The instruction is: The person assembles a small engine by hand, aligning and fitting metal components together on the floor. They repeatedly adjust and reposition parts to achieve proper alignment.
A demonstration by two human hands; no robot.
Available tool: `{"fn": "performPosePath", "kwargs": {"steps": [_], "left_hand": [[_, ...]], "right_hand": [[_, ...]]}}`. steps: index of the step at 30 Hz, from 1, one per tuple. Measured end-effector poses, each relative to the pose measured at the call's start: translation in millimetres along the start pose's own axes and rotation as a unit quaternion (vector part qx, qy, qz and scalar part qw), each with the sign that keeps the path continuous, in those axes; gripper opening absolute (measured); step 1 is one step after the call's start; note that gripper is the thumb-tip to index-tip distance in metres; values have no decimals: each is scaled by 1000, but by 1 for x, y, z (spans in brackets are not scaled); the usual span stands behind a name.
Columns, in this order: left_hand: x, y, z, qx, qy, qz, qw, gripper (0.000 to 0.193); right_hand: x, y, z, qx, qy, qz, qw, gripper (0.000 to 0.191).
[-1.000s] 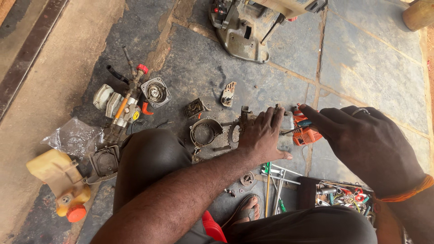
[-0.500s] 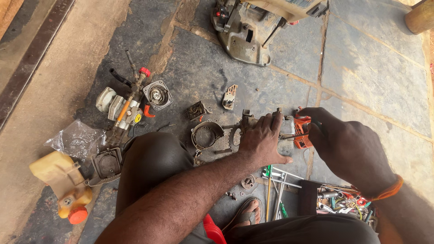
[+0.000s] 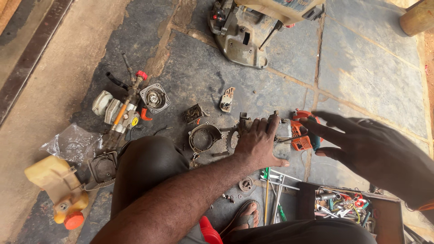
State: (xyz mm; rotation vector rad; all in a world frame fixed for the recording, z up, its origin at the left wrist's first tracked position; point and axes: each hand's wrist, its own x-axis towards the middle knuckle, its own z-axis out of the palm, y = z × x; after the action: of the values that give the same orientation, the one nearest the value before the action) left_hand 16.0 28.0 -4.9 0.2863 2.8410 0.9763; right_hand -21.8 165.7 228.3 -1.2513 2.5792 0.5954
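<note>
Your left hand (image 3: 257,144) and forearm are bare, with no sleeve, glove, watch or band showing anywhere along the arm. Your right hand (image 3: 370,149) is bare too; a thin metal ring (image 3: 360,121) sits on one finger, and a narrow orange wristband (image 3: 425,207) circles that wrist. You wear dark trousers (image 3: 144,171), stretched smooth over the knee. Your bare foot rests in a grey open sandal (image 3: 246,218) with a strap across the toes.
</note>
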Motion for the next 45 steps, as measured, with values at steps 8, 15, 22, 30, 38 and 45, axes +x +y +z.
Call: {"fn": "performPosePath", "kwargs": {"steps": [8, 15, 22, 30, 38, 45], "left_hand": [[-4, 0, 1, -23, 32, 11, 999, 147], [-3, 0, -3, 31, 14, 4, 999, 143], [-3, 0, 3, 10, 16, 3, 1000, 145], [-3, 1, 0, -6, 20, 12, 1000, 145], [-4, 3, -6, 16, 6, 3, 1000, 143], [-4, 1, -3, 5, 12, 5, 1000, 142]], "right_hand": [[6, -2, -2, -112, 71, -107, 985, 44], [31, -42, -5, 331, -32, 321, 887, 33], [8, -8, -3, 41, -156, 151, 975, 96], [-7, 26, 23, -116, 143, -189, 965, 54], [9, -2, 6, -117, 24, -44, 992, 48], [36, -46, -11, 241, 0, 263, 934, 47]]}}
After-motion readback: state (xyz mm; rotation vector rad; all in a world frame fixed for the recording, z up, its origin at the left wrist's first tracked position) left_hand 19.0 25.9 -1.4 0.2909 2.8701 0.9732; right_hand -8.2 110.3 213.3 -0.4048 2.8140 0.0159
